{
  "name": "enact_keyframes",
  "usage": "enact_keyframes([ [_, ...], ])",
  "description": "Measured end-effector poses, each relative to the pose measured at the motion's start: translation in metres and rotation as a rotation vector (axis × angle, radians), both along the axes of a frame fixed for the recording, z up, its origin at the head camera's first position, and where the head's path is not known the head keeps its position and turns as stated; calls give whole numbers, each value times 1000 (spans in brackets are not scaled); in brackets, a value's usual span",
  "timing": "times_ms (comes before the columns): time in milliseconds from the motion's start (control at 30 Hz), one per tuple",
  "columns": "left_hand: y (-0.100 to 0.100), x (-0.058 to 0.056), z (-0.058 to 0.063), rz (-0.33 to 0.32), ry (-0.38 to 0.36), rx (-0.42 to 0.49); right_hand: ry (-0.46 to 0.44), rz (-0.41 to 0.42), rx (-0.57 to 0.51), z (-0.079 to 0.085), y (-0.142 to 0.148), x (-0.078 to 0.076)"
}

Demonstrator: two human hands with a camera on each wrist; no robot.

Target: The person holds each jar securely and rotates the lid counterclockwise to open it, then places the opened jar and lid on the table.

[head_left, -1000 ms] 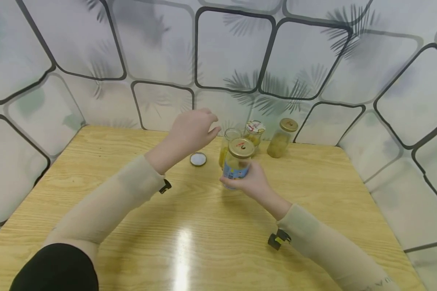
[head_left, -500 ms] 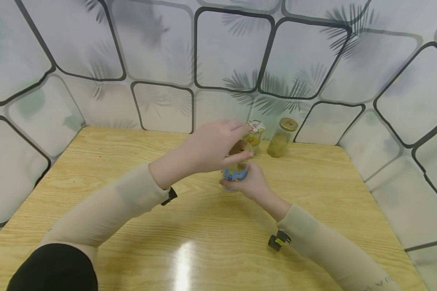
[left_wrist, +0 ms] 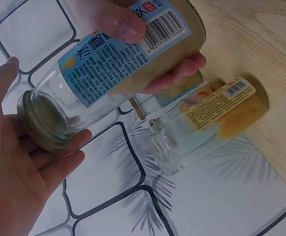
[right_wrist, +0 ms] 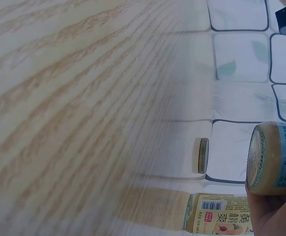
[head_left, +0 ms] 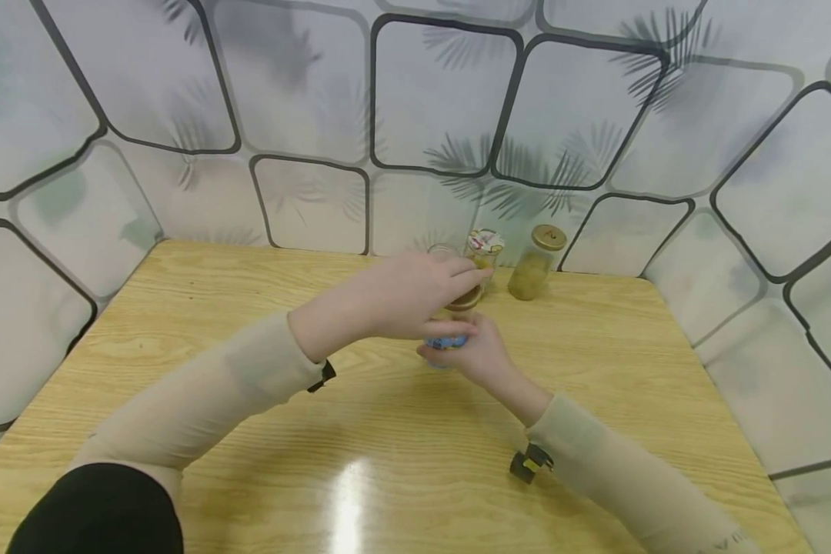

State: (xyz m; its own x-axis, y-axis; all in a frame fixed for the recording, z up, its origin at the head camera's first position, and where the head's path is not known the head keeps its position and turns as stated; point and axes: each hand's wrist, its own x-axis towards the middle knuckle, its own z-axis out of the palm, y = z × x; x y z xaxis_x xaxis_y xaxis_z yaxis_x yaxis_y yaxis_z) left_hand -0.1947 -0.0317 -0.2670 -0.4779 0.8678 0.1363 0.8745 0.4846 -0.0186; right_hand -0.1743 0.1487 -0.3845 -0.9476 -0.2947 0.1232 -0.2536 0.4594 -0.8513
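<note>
While one pale wood-grain table (head_left: 180, 308) bears everything, four glass jars stand or are held near its far edge. Three stay on the wood: one open jar (head_left: 442, 252), one jar with a printed lid (head_left: 485, 250), one jar with a gold lid (head_left: 535, 265), all cylindrical with yellowish contents. The fourth, a blue-labelled jar (left_wrist: 128, 54), is gripped round its body by the right hand (head_left: 474, 354), just above the table, while the left hand (head_left: 415, 296) curls over its round gold cap (left_wrist: 40, 123). One loose lid (right_wrist: 203, 155), small and flat, lies apart.
</note>
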Motion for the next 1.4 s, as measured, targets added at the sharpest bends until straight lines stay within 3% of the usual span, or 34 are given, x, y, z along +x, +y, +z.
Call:
enact_keyframes([
  [367,1,-2,-1,-20,-19,8,-2,13,-25,-5,2,2],
  [600,2,-1,4,1,-49,-7,-7,12,-9,-3,2,3],
  [933,3,1,5,24,-31,40,9,25,-45,-5,3,1],
  [1033,4,1,4,20,-8,74,17,27,-40,-5,3,2],
  [1267,4,-2,-5,5,145,203,-17,26,-85,-4,2,4],
  [1400,7,1,-7,68,193,225,-30,30,-82,-5,2,5],
])
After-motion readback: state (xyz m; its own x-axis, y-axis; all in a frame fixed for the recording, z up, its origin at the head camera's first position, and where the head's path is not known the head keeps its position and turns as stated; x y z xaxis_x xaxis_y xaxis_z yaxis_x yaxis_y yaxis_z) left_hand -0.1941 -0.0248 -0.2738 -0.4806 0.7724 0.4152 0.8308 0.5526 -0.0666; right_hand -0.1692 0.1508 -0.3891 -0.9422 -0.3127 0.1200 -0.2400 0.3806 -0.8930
